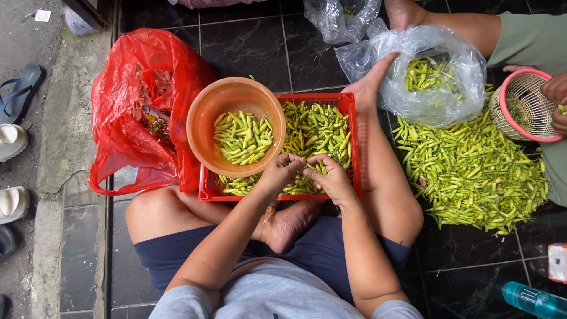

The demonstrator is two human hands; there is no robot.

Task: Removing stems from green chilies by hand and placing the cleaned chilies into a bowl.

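My left hand (pixel 282 170) and right hand (pixel 331 176) meet, pinched together on one green chilli (pixel 307 167) above the red crate's (pixel 348 101) near edge, apparently mid-destemming; next calls for a clean stem snap.

I saw small green chilies (pixel 316 133) lying piled in the red crate (pixel 349 103); one chili (pixel 302 167) was pinched above them, stem up.
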